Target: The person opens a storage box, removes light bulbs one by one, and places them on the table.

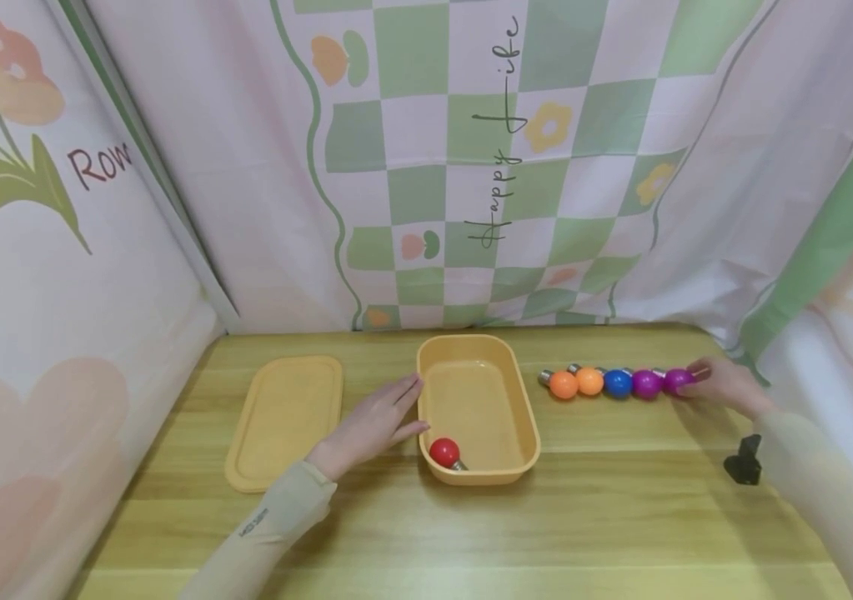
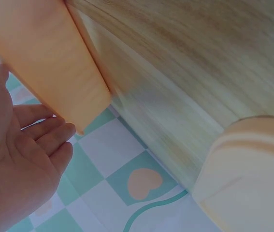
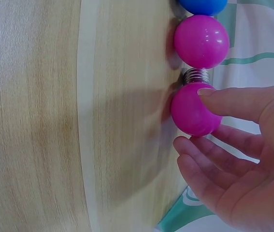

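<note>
My left hand (image 1: 371, 423) rests its fingers against the left wall of a yellow plastic box (image 1: 529, 425), fingers nearly straight. Inside the box, at the near left corner, lies a red light bulb (image 1: 444, 452). Farther right, a row of bulbs lies on the table: two orange bulbs (image 1: 564, 385), a blue bulb (image 1: 618, 383) and two purple ones. At the row's right end my right hand (image 1: 730, 385) pinches the last purple bulb (image 3: 194, 110) between thumb and forefinger. Its metal screw base points toward the neighbouring purple bulb (image 3: 202, 41). The other fingers of that hand are loosely bent below it.
A yellow lid (image 1: 287, 421) lies flat on the table left of the box. By the right sleeve there is a small black object (image 1: 744, 460), kind unclear. A checked curtain (image 1: 471, 167) hangs along the table's back edge, with printed cloth at both sides.
</note>
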Demonstrator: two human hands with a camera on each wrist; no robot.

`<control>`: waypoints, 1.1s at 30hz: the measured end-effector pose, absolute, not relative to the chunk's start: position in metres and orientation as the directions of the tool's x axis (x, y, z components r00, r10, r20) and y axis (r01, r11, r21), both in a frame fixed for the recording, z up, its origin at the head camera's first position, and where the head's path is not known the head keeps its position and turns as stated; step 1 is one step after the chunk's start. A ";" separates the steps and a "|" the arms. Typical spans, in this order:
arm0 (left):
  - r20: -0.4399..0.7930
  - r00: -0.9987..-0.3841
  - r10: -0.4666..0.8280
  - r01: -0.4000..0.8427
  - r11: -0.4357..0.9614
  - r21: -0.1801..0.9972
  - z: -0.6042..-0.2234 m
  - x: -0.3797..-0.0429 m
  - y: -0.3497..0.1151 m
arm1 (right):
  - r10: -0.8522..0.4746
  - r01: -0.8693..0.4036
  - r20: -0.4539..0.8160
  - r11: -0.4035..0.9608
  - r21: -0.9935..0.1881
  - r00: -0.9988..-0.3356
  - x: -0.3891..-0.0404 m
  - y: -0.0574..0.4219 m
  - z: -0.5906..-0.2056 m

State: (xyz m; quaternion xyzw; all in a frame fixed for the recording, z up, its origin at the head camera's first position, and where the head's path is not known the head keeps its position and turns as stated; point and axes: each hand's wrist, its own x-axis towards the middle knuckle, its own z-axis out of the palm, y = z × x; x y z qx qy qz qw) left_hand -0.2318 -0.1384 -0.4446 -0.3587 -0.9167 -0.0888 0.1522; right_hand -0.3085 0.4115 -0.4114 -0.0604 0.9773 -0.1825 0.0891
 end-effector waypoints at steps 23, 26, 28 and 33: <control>0.338 -0.696 0.633 0.684 0.729 0.043 -0.445 -0.233 -0.139 | -0.130 -0.072 -0.134 0.926 -0.370 -0.982 -0.314 0.413 -0.418; 0.334 -0.699 0.632 0.681 0.731 0.041 -0.446 -0.233 -0.139 | -0.131 -0.075 -0.128 0.925 -0.373 -0.983 -0.314 0.413 -0.420; 0.331 -0.702 0.630 0.678 0.734 0.040 -0.446 -0.233 -0.139 | -0.134 -0.078 -0.126 0.924 -0.375 -0.983 -0.315 0.413 -0.420; 0.322 -0.711 0.626 0.673 0.738 0.051 -0.445 -0.233 -0.138 | -0.148 -0.091 -0.121 0.919 -0.383 -0.982 -0.317 0.412 -0.420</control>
